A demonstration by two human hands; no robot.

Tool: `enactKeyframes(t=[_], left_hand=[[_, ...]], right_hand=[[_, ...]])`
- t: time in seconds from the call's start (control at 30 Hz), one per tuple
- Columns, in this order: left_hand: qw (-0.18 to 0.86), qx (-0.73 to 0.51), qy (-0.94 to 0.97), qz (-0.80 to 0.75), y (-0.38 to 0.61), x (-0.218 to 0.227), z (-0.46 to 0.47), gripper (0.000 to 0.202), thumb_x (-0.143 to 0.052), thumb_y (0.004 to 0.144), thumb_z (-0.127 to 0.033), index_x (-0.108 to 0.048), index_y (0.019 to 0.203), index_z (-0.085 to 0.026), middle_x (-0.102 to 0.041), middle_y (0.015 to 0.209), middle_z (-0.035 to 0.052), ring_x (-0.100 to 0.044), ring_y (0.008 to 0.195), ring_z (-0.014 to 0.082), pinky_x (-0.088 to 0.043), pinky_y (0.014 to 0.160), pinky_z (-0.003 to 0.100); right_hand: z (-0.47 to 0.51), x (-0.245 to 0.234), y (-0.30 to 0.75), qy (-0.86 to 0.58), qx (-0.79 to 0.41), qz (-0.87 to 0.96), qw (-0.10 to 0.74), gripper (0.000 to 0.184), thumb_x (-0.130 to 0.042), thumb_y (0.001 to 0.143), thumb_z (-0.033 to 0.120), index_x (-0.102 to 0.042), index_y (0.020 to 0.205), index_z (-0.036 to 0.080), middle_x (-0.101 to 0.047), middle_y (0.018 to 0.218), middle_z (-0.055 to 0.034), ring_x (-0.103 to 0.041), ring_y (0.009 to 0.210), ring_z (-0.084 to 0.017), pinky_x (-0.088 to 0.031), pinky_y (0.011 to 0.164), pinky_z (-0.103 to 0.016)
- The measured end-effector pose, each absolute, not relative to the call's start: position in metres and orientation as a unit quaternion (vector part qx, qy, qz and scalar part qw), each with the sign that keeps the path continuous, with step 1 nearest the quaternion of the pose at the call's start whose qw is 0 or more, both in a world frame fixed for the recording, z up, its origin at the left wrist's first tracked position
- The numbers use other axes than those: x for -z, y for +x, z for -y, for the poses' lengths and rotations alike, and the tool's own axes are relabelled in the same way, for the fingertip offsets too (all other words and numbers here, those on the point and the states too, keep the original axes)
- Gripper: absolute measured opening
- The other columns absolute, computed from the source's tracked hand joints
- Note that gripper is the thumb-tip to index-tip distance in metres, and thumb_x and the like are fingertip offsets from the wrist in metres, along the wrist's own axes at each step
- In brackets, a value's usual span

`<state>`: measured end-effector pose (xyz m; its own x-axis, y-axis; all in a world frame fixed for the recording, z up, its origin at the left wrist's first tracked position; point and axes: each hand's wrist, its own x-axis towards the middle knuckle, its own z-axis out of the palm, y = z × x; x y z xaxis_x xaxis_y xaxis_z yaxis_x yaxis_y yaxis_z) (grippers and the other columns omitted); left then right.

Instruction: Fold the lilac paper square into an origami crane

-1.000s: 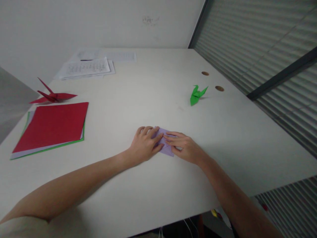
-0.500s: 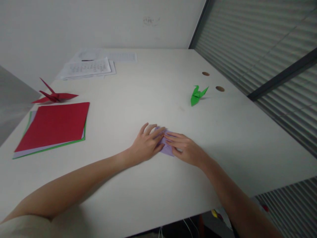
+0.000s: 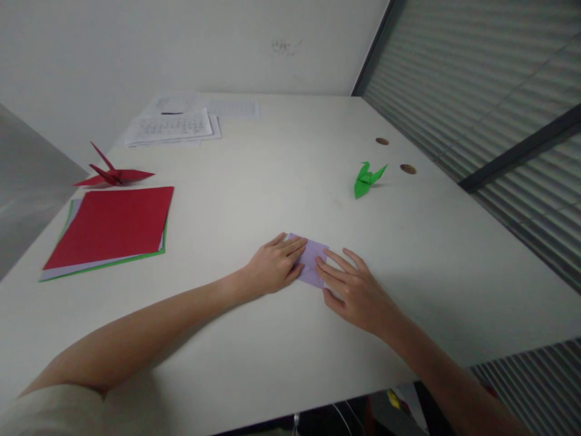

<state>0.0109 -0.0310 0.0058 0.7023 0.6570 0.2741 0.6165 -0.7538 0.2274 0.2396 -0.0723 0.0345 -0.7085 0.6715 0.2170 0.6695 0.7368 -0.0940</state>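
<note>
A folded lilac paper [image 3: 313,261] lies flat on the white table [image 3: 272,181] in front of me. My left hand [image 3: 276,266] rests on its left part with fingers stretched flat, pressing it down. My right hand [image 3: 356,290] lies open beside it, fingers spread, with the fingertips touching the paper's right edge. Neither hand grips anything.
A stack of coloured sheets with red on top [image 3: 111,227] lies at the left, a red paper crane [image 3: 113,175] behind it. A green paper crane [image 3: 367,177] stands at the right near two round holes [image 3: 407,169]. Printed papers [image 3: 172,127] lie at the back. Blinds run along the right side.
My right hand has slid right and back off the lilac paper, its fingers now spread. The left hand's fingers have flattened on the paper. The camera shifted slightly.
</note>
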Motion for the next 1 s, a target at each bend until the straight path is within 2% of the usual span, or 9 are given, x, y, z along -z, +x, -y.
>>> enactKeyframes(t=[0.1,0.17,0.27,0.37,0.53,0.67,0.8,0.9,1.0], left_hand=[[0.057,-0.17,0.922,-0.343,0.011,-0.006,0.031,0.042,-0.043,0.097,-0.029,-0.054,0.131,-0.007,-0.052,0.142,0.0157,-0.052,0.13,0.0258,-0.037,0.114,0.048],[0.056,-0.171,0.923,-0.341,0.011,-0.006,0.031,0.042,-0.044,0.097,-0.029,-0.054,0.131,-0.006,-0.052,0.142,0.0161,-0.051,0.131,0.0263,-0.038,0.114,0.047],[0.057,-0.174,0.923,-0.339,0.01,-0.004,0.031,0.044,-0.044,0.096,-0.029,-0.052,0.133,-0.007,-0.053,0.141,0.0159,-0.051,0.131,0.0261,-0.038,0.114,0.046],[0.058,-0.175,0.921,-0.343,0.01,-0.004,0.03,0.043,-0.043,0.096,-0.029,-0.053,0.133,-0.008,-0.053,0.141,0.0149,-0.051,0.131,0.0253,-0.039,0.113,0.046],[0.055,-0.17,0.918,-0.354,0.01,-0.005,0.03,0.042,-0.045,0.096,-0.03,-0.055,0.131,-0.009,-0.052,0.142,0.0142,-0.051,0.131,0.0252,-0.039,0.113,0.046],[0.052,-0.171,0.92,-0.35,0.01,-0.004,0.03,0.042,-0.045,0.096,-0.03,-0.054,0.131,-0.008,-0.052,0.142,0.0148,-0.051,0.131,0.0248,-0.04,0.113,0.047],[0.052,-0.173,0.921,-0.346,0.011,-0.003,0.029,0.043,-0.045,0.096,-0.03,-0.054,0.131,-0.007,-0.053,0.141,0.0157,-0.051,0.131,0.0252,-0.04,0.113,0.047],[0.053,-0.178,0.921,-0.343,0.011,-0.004,0.03,0.043,-0.044,0.096,-0.029,-0.054,0.131,-0.007,-0.053,0.141,0.0156,-0.051,0.131,0.0255,-0.04,0.113,0.047],[0.05,-0.181,0.918,-0.349,0.011,-0.005,0.031,0.042,-0.044,0.096,-0.03,-0.054,0.131,-0.008,-0.054,0.14,0.0156,-0.052,0.13,0.0255,-0.041,0.112,0.047]], right_hand=[[0.073,-0.041,0.236,-0.386,0.009,0.911,0.147,0.027,-0.052,0.089,0.018,-0.071,0.108,0.017,-0.073,0.114,-0.0063,-0.056,0.123,-0.029,-0.033,0.112,-0.057],[0.069,-0.043,0.228,-0.406,0.025,0.898,0.169,0.028,-0.049,0.091,0.019,-0.07,0.109,0.017,-0.073,0.115,-0.0068,-0.055,0.125,-0.029,-0.033,0.112,-0.055],[0.066,-0.038,0.213,-0.413,0.029,0.898,0.15,0.037,-0.05,0.092,0.028,-0.065,0.121,0.01,-0.065,0.128,-0.0136,-0.049,0.132,-0.031,-0.034,0.112,-0.054],[0.071,-0.028,0.205,-0.433,0.031,0.893,0.12,0.056,-0.053,0.091,0.047,-0.062,0.123,0.001,-0.061,0.131,-0.023,-0.05,0.13,-0.034,-0.035,0.112,-0.054],[0.091,-0.024,0.221,-0.462,0.04,0.88,0.102,0.064,-0.052,0.089,0.057,-0.062,0.122,0.003,-0.064,0.126,-0.0235,-0.053,0.127,-0.035,-0.029,0.114,-0.059],[0.095,-0.028,0.239,-0.458,0.036,0.879,0.124,0.05,-0.053,0.091,0.05,-0.065,0.118,0.009,-0.068,0.122,-0.0166,-0.059,0.119,-0.032,-0.029,0.113,-0.059],[0.085,-0.032,0.239,-0.478,0.067,0.854,0.194,0.033,-0.051,0.095,0.035,-0.067,0.115,0.014,-0.071,0.117,-0.0112,-0.061,0.115,-0.028,-0.037,0.109,-0.052],[0.078,-0.029,0.227,-0.464,0.057,0.864,0.185,0.038,-0.049,0.096,0.035,-0.063,0.123,0.012,-0.066,0.127,-0.012,-0.057,0.122,-0.029,-0.04,0.107,-0.049],[0.077,-0.022,0.218,-0.441,0.026,0.887,0.132,0.054,-0.053,0.092,0.048,-0.058,0.13,0.01,-0.058,0.138,-0.0129,-0.043,0.135,-0.035,-0.037,0.109,-0.054]])
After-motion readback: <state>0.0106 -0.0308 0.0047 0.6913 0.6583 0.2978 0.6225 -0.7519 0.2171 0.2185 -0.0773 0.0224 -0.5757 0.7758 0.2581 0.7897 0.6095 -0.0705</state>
